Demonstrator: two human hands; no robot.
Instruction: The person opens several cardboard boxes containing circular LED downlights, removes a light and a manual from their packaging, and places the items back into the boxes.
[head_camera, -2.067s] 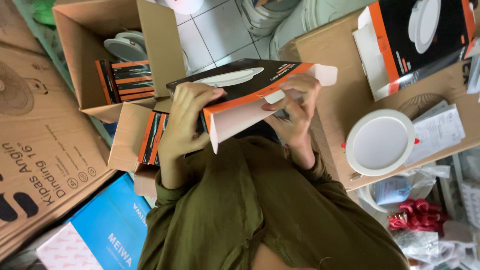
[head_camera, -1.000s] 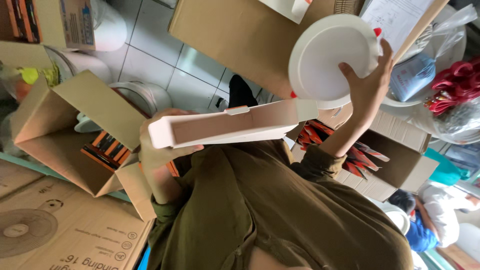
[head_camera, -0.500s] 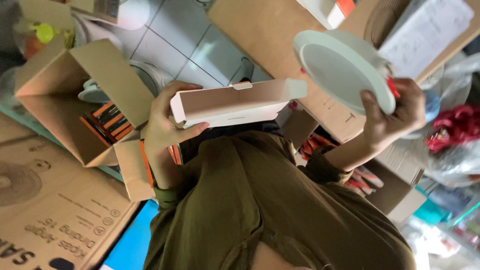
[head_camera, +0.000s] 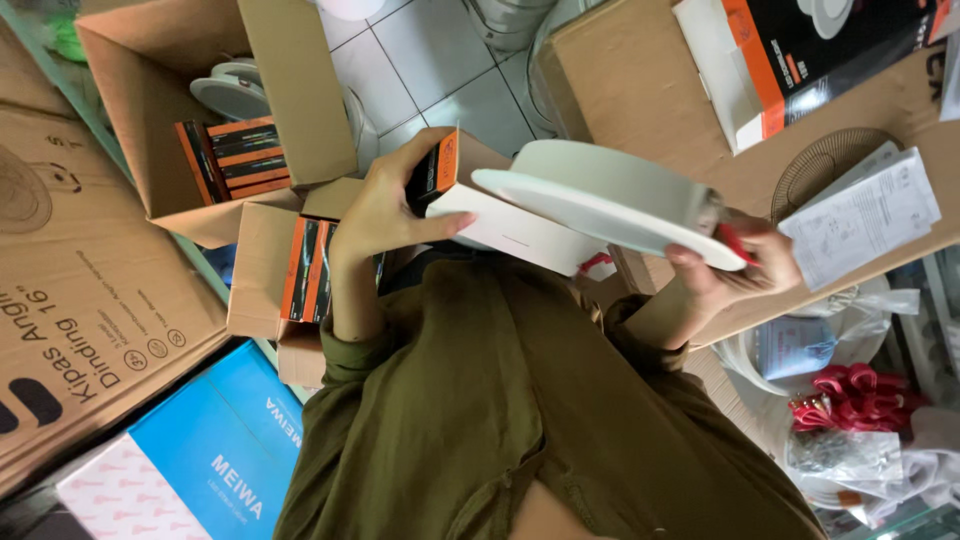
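My left hand (head_camera: 385, 210) grips a flat white carton with a black and orange end (head_camera: 500, 228), held at chest height above my olive-green shirt. My right hand (head_camera: 735, 268) holds a round, flat white ceiling lamp (head_camera: 610, 198) by its right edge, near a red clip. The lamp is tilted, and its left rim lies over the carton's right half. I cannot tell whether it is inside the carton.
An open brown carton (head_camera: 150, 110) at upper left holds several black and orange boxes (head_camera: 228, 158); a smaller carton (head_camera: 255, 290) holds more. A big brown box (head_camera: 650, 100) at upper right carries another lamp box (head_camera: 820, 50) and a paper sheet (head_camera: 862, 222). A blue box (head_camera: 200, 460) lies at lower left.
My right hand has brought the round lamp down from the upper right to the carton. My left hand has turned the carton, so its black and orange end shows. The view has swung.
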